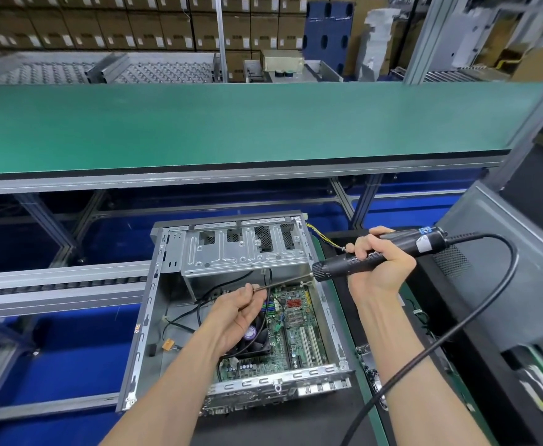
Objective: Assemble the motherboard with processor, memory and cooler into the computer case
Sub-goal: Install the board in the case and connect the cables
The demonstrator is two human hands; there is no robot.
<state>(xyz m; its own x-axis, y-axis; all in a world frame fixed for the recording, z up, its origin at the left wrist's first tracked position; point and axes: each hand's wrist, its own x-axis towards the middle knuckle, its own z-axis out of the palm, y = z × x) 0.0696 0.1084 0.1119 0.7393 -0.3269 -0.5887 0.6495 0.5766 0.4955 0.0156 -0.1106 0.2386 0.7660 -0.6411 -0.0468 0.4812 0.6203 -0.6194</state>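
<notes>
The computer case (154,317) lies open on its side at the near edge of the workstation, partly on a dark mat (337,416) edged in green; inside it the motherboard (299,333) sits flat against the right half of the floor, with the black cooler (257,336) on its left part and 2 white expansion slots (310,347) towards the right wall; the metal drive cage (241,249) fills the far end of the case, and loose black cables (180,320) trail over the bare left floor; the right hand (381,263) is wrapped round a corded electric screwdriver (376,252) held above the case's far right corner; the left hand (241,312) pinches the long bit (283,283) near its tip, possibly steadying a screw, though the tip is too small to make out; a green conveyor belt (231,123) runs behind.
</notes>
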